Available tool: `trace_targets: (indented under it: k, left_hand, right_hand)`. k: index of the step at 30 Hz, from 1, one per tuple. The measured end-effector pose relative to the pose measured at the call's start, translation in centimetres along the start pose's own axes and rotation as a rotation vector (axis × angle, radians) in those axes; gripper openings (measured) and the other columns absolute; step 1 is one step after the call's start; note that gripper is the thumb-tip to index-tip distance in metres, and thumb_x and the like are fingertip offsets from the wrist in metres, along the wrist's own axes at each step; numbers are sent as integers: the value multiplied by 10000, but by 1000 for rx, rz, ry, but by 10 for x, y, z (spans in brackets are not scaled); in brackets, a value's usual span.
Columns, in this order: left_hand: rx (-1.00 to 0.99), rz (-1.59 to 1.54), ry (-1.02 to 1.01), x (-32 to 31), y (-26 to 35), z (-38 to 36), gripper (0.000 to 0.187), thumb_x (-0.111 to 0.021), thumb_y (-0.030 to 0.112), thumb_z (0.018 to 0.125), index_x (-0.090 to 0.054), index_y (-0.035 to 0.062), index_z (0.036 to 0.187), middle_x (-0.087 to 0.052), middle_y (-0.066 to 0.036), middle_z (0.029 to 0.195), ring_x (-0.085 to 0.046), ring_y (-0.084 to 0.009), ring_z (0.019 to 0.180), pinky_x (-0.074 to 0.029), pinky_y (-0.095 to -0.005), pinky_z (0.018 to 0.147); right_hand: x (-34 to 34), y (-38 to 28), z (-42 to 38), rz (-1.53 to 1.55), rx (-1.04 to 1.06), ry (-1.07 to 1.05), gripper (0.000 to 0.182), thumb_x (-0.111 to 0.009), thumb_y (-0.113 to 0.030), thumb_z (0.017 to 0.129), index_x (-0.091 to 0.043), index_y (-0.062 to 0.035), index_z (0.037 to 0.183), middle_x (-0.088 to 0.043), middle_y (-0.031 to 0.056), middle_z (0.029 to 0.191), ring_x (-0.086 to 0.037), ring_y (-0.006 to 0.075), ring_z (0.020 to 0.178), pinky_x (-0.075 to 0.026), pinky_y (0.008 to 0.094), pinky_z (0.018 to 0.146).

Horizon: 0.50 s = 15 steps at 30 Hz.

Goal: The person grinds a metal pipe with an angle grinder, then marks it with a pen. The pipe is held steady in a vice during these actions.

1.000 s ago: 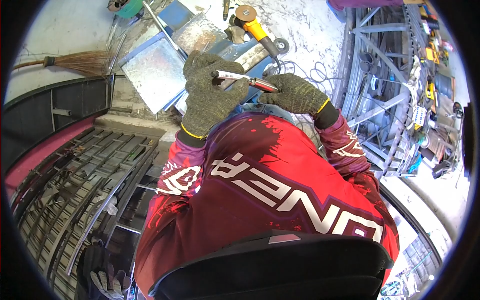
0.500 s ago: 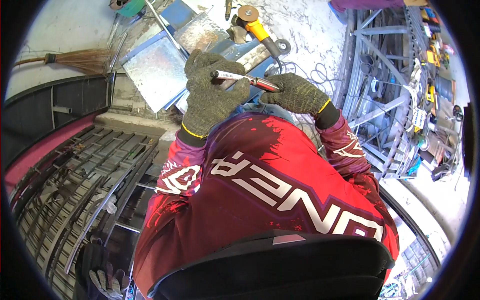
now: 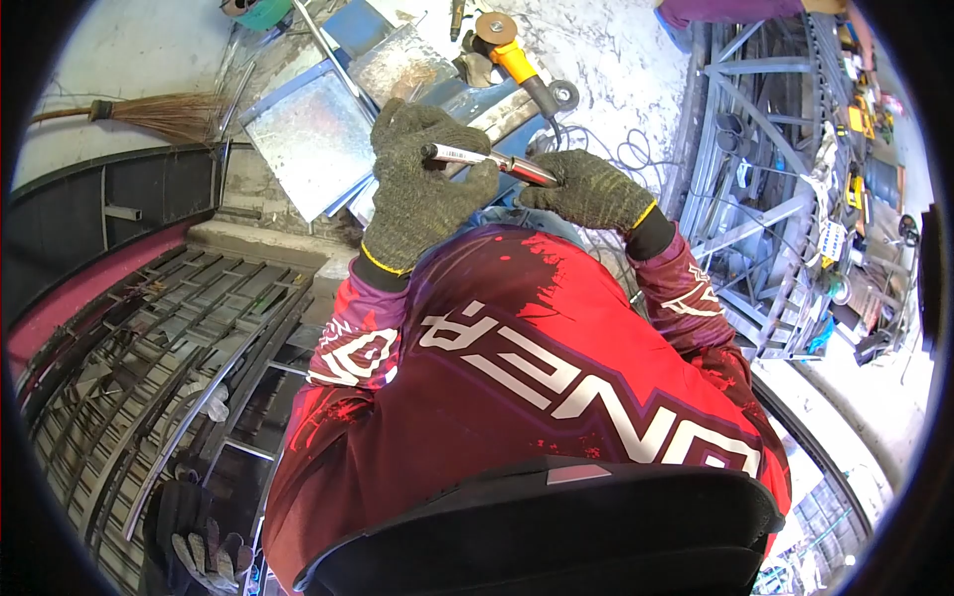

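Note:
Both of my hands wear dark knitted work gloves with yellow-edged cuffs. A marker pen (image 3: 505, 162), white and red with a dark end, lies slantwise between them above my lap. Its dark-tipped end is at my left hand (image 3: 422, 189), whose fingers are curled against the barrel. My right hand (image 3: 593, 191) pinches the red end between thumb and fingers. Past my hands, on the floor, lie flat metal sheets (image 3: 310, 139) and a yellow angle grinder (image 3: 515, 65) with a brown disc.
Metal frames (image 3: 760, 159) are stacked on the right and a metal grating (image 3: 149, 368) is at left. A straw broom (image 3: 149, 109) rests near the wall. A cable (image 3: 636, 149) coils on the floor. Another person's purple sleeve (image 3: 730, 8) shows at top. A grey glove (image 3: 211, 558) is at lower left.
My hands and the marker pen have barely moved, with only a very slight shift in the view.

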<state>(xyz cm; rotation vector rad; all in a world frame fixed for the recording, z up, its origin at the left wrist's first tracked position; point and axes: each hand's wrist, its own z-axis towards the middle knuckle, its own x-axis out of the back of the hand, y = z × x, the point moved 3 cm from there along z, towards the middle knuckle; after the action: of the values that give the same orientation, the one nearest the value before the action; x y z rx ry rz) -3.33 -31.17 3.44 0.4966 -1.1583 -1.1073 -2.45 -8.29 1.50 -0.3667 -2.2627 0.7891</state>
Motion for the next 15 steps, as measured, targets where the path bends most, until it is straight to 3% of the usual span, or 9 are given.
trace_targets:
  k: [2,4,5,8,10,11,13,14,15]
  left_hand:
    - [15,24,-25,1,1,1,164,-820,149,681,-763,121,832,-725,-27,883,-642,-250,941,-335,-507,1115]
    - [-77,16,-3,2,6,3,108,-796,103,753,-727,103,836,-713,-44,881,-650,-257,870,-428,-435,1005]
    - [-77,16,-3,1,5,1,108,-796,103,753,-727,103,836,-713,-44,881,-650,-257,870,-428,-435,1005]
    - [75,-154,100,4,3,-3,75,-750,37,805,-736,79,866,-715,-55,888,-661,-216,862,-452,-406,1001]
    - [260,-220,347,16,6,-6,164,-760,38,802,-723,60,961,-714,-45,957,-680,-215,928,-465,-366,1045]
    - [171,-139,330,25,8,-5,171,-752,36,814,-725,52,981,-714,-48,959,-683,-212,929,-496,-349,995]
    - [54,-54,308,43,17,-3,164,-732,30,838,-733,34,1002,-720,-58,967,-692,-205,932,-543,-330,872]
    - [54,-52,310,45,23,-8,164,-732,30,838,-733,34,1002,-720,-58,967,-692,-205,932,-543,-330,872]
    - [101,-61,313,46,28,-14,140,-728,21,834,-737,29,974,-725,-66,968,-694,-206,910,-542,-326,833]
  right_hand:
    - [-2,2,-1,35,-2,-12,538,-688,-524,906,-702,-67,1192,-696,235,1107,-654,398,1063,-505,480,931]
    - [-2,2,-1,21,42,38,527,-698,-517,901,-708,-61,1163,-696,231,1093,-658,394,1042,-509,478,916]
    - [-2,2,-1,20,42,39,527,-698,-517,901,-708,-61,1163,-696,231,1093,-658,394,1042,-509,478,916]
    - [4,-7,-3,30,48,30,520,-702,-513,900,-709,-56,1148,-694,230,1071,-659,394,1017,-511,472,893]
    - [9,-14,-6,34,-36,-5,502,-706,-495,902,-704,-50,1135,-693,226,1036,-659,396,984,-512,470,876]
    - [7,-11,-6,34,-36,-5,502,-706,-495,902,-704,-50,1135,-693,226,1036,-659,396,984,-512,470,876]
    - [6,-9,-5,117,-7,74,415,-757,-408,902,-682,-38,1075,-632,125,738,-580,221,666,-489,400,669]
    - [8,-11,-5,116,-6,74,415,-757,-408,902,-682,-38,1075,-632,125,738,-580,221,666,-489,400,669]
    - [11,-14,-6,91,-27,47,439,-734,-434,903,-684,-39,1088,-659,178,851,-619,311,797,-498,437,749]
